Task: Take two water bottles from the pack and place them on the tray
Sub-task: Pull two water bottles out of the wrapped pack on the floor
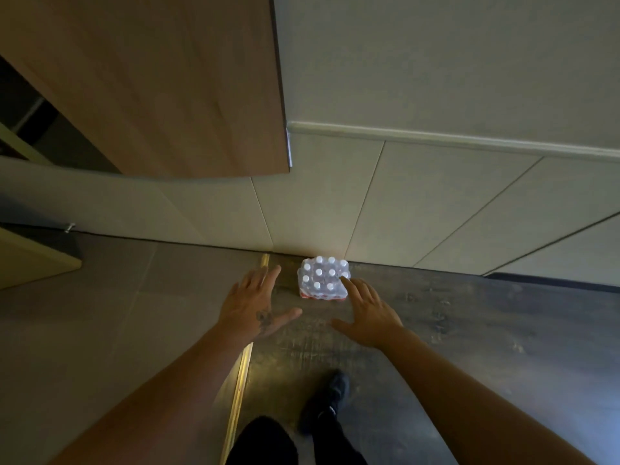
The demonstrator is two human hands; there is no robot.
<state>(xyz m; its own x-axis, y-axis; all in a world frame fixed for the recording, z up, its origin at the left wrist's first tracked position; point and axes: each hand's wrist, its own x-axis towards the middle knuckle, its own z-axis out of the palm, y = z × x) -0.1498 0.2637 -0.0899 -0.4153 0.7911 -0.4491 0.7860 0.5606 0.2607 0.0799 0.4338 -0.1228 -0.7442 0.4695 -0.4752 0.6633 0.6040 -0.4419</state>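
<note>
The right hand (368,312) overlapped the near right corner of the pack (323,279), so the caps there were hidden, and its shrink-wrap glare left the labels unreadable. Both forearms ran off the bottom edge. The black shoe (327,402) was blurred, the leg above it cut off. The wooden panel (161,82) ran past the top edge.

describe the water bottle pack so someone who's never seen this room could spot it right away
Look along the pale tiled wall to where it meets the dark floor. The pack of water bottles stands there against the wall, just right of a brass floor strip. Its cluster of white caps under clear wrap, with a red band at the base, sets it apart.
</note>
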